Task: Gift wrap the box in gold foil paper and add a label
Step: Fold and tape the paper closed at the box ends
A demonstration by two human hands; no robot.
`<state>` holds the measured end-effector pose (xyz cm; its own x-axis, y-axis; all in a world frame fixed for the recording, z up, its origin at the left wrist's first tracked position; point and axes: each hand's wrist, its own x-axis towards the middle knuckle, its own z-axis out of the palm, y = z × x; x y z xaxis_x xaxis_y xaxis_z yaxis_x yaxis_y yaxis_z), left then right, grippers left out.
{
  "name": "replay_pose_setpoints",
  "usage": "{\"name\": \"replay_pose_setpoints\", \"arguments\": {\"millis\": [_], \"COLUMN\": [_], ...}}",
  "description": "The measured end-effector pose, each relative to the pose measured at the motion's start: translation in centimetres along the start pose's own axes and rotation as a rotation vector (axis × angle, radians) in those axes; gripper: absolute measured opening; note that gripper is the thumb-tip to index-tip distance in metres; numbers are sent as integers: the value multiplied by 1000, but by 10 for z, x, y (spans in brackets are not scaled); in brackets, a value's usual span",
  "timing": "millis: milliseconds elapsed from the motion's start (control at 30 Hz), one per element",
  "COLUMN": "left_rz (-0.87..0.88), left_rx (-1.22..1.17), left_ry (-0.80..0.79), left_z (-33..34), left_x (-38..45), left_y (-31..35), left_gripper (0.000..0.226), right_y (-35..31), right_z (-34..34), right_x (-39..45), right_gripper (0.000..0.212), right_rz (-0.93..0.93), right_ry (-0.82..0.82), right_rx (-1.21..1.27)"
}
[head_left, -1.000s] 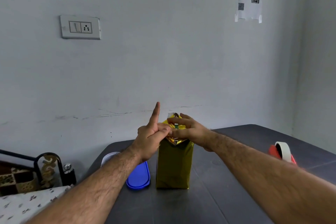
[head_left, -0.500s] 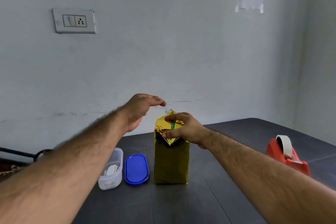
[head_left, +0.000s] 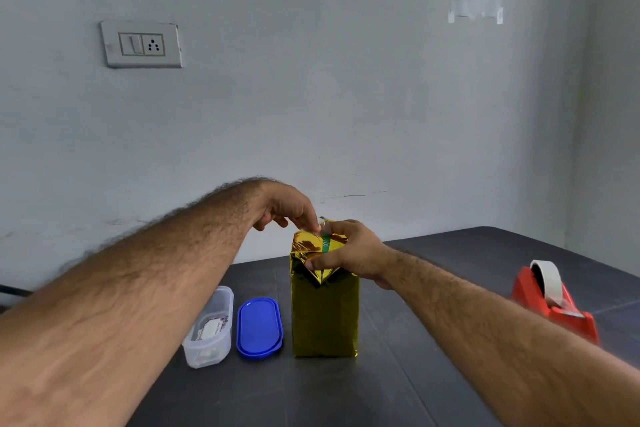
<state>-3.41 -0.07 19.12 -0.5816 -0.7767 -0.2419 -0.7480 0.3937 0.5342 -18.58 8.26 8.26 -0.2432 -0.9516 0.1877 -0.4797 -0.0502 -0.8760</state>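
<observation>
Gold-foiled box (head_left: 323,315) stood upright on the table (head_left: 433,340), long axis vertical, directly under both hands. Right hand (head_left: 349,253) clamped the folded top flap; left hand (head_left: 287,210) pinched a small tape piece (head_left: 323,222) at the peak.

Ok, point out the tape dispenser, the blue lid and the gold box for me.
tape dispenser (head_left: 557,314): head view, on its red body.
blue lid (head_left: 259,328): head view, middle of its top face.
gold box (head_left: 323,319): head view, on its foil-wrapped front face.
</observation>
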Motion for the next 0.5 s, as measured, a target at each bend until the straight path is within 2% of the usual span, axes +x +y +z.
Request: {"name": "replay_pose_setpoints", "arguments": {"millis": [67,133,200,367,500], "left_rz": [2,17,35,92,76], "left_rx": [16,-7,-48,-122,-105], "left_ry": [-3,-5,-17,-90,-80], "left_z": [1,0,-2,-2,3], "left_x": [2,6,7,11,13], "left_y": [2,1,1,2,1], "left_gripper": [14,26,31,23,19], "right_y": [1,2,2,3,4], "right_z": [-1,-3,-3,-3,0], "right_x": [1,2,4,6,7], "right_gripper": [76,88,89,90,98], "right_rz": [-14,-17,-14,1,-2], "right_ry": [-1,-3,-13,-17,-1], "right_rx": [3,27,60,57,45]}}
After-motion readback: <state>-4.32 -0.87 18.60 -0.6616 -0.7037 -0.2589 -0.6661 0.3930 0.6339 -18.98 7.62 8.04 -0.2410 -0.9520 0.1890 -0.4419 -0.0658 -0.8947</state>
